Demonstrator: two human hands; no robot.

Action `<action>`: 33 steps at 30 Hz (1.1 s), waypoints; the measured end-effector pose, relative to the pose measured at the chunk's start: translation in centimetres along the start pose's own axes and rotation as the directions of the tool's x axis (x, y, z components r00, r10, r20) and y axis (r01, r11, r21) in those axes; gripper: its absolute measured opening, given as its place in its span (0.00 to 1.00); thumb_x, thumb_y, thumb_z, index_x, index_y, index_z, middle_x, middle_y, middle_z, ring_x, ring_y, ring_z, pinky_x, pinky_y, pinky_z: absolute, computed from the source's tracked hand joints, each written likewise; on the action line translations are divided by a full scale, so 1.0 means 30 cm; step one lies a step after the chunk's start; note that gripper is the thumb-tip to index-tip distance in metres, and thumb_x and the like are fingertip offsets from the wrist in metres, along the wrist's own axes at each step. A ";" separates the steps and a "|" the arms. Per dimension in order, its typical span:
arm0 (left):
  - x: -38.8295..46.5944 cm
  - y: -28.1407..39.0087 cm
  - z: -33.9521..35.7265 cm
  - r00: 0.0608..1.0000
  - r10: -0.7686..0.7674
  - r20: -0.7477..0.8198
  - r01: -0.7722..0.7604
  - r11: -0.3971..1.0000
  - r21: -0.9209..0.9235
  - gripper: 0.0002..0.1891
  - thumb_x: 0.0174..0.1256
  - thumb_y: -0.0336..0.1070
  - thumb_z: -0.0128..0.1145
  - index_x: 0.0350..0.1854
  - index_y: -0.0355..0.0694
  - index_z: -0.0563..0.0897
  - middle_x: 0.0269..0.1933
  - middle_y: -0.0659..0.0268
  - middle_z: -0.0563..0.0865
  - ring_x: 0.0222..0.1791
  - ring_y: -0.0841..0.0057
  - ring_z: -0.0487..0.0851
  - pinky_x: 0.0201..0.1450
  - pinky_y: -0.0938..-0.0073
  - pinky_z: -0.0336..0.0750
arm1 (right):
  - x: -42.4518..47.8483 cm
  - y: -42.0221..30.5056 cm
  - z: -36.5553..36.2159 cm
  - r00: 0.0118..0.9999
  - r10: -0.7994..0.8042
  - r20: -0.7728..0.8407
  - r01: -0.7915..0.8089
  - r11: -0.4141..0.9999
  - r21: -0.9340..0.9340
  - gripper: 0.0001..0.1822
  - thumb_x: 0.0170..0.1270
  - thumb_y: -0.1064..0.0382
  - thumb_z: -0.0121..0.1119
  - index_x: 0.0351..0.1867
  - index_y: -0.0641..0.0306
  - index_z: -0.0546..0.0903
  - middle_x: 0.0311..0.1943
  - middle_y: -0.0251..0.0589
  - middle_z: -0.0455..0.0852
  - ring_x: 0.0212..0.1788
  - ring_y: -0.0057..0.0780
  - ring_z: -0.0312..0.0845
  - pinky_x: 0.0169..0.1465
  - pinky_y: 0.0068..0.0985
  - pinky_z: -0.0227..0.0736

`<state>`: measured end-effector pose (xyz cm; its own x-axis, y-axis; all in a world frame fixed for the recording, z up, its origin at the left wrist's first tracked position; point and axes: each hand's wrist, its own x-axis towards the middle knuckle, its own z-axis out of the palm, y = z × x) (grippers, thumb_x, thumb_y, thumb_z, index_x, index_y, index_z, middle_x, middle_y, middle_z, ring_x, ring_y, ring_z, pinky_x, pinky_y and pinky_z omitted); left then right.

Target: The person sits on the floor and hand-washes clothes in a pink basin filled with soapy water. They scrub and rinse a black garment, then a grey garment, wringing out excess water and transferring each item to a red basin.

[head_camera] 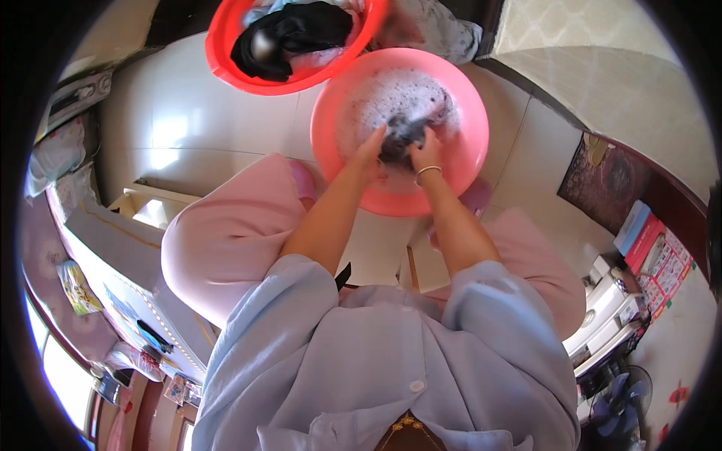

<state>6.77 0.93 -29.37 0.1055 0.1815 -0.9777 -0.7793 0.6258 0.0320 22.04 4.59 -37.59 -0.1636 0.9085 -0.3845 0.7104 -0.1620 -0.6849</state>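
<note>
A pink plastic basin (pixel 474 141) stands on the floor between my feet, with soapy water and white suds (pixel 389 93) in it. Inside it, my left hand (pixel 369 152) and my right hand (pixel 427 151) grip a wet dark cloth (pixel 401 138) from its two sides. The cloth is partly under foam, and some fingertips are hidden by it. A bracelet circles my right wrist.
A red plastic basin (pixel 220 70) holding black clothing (pixel 299 28) and lighter cloth touches the pink one at the upper left. Light patterned fabric (pixel 445 34) lies behind. A doormat (pixel 598 175) is at the right, a white cabinet (pixel 152 282) at the left.
</note>
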 end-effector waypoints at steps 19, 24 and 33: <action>0.021 0.146 -0.007 0.776 0.250 0.579 -0.017 0.926 -0.377 0.19 0.67 0.44 0.42 0.53 0.37 0.77 0.47 0.53 0.83 0.46 0.59 0.82 0.54 0.58 0.76 | -0.171 -0.580 -0.156 0.945 -0.323 0.049 0.300 0.918 0.260 0.14 0.50 0.57 0.67 0.38 0.54 0.80 0.34 0.48 0.83 0.40 0.47 0.79 0.44 0.37 0.74; -0.044 0.129 0.068 0.876 0.457 0.153 -0.448 0.889 -0.093 0.18 0.60 0.31 0.44 0.51 0.34 0.77 0.44 0.51 0.83 0.44 0.60 0.82 0.49 0.61 0.78 | -0.002 -0.531 -0.188 0.990 -0.137 0.024 0.125 0.950 0.285 0.16 0.50 0.55 0.68 0.33 0.65 0.80 0.34 0.52 0.84 0.37 0.44 0.81 0.44 0.33 0.73; -0.019 0.136 -0.003 0.655 0.725 -0.214 -0.458 0.606 0.651 0.35 0.50 0.41 0.64 0.64 0.45 0.68 0.62 0.46 0.67 0.54 0.53 0.75 0.56 0.61 0.71 | 0.133 -0.212 -0.249 0.986 0.014 0.166 0.035 0.956 -0.291 0.22 0.55 0.57 0.61 0.54 0.37 0.76 0.59 0.50 0.72 0.54 0.52 0.73 0.50 0.46 0.72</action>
<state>3.48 3.30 -28.69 -0.6280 0.4098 -0.6616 -0.1185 0.7898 0.6018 21.98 12.12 -30.14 -0.2648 0.8297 -0.4914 0.8725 -0.0109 -0.4886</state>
